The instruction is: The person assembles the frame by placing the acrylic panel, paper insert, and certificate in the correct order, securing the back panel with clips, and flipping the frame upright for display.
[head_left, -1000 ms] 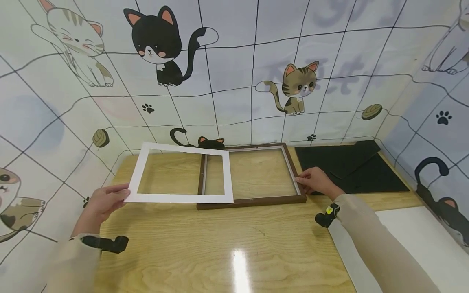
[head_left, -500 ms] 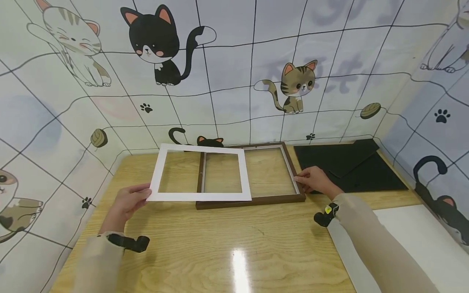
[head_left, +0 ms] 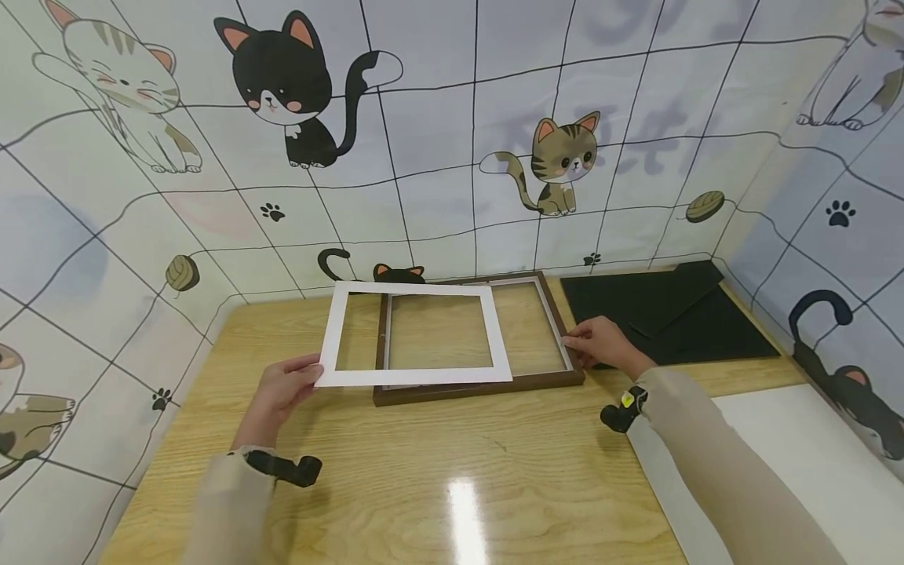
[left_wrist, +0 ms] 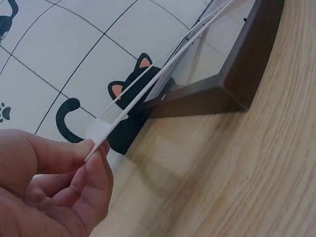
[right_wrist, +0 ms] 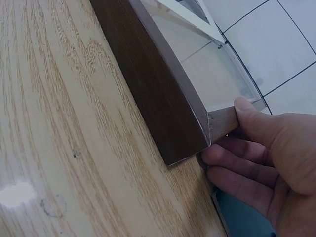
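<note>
A dark brown picture frame (head_left: 480, 388) with a clear pane lies flat on the wooden table (head_left: 452, 471) near the back wall. My left hand (head_left: 282, 386) pinches the near left corner of a white mat board (head_left: 413, 375), held level above the frame's left part; in the left wrist view the mat board (left_wrist: 148, 94) shows edge-on between thumb and fingers of that hand (left_wrist: 74, 168). My right hand (head_left: 600, 344) grips the picture frame's right near corner. In the right wrist view the right hand (right_wrist: 256, 158) holds the picture frame (right_wrist: 163, 94) with the thumb on its top edge.
Black backing boards (head_left: 664, 314) lie at the back right of the table. A white sheet (head_left: 798, 455) covers the near right corner. Walls with cat drawings close in the left, back and right.
My left hand has carried the white mat board to the right, so more of it lies over the frame. The right hand stays on the frame's corner.
</note>
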Tool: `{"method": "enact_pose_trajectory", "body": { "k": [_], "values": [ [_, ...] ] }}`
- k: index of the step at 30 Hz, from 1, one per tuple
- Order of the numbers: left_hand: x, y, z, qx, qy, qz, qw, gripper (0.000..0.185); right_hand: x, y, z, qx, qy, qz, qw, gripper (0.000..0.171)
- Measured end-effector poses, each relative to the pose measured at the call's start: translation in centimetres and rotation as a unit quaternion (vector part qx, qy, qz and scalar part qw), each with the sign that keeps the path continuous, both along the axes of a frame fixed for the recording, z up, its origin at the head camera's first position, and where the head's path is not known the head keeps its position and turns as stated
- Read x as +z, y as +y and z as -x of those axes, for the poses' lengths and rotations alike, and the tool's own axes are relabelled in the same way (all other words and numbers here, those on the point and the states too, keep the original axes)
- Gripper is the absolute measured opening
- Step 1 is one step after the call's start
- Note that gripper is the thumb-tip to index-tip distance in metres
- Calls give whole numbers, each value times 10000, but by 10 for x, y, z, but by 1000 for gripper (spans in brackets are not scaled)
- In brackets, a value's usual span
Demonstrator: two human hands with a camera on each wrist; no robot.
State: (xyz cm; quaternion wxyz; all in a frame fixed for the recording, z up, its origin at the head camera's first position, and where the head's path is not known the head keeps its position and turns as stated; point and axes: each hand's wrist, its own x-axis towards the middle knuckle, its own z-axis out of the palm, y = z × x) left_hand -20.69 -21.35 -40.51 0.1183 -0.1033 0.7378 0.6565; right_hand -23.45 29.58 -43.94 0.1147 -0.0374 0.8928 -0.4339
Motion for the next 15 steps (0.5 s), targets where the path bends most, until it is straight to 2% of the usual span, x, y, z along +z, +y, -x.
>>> {"method": "enact_pose_trajectory", "body": {
  "k": [8,15],
  "values": [
    [-2,19,2,-8,53,4,10000,47,1,-1,0,0,5,-4,10000,33],
    [-5,33,5,78,-48,-85,9999,44,2,-1,-1,-3,-4,40,10000,33]
  ]
}}
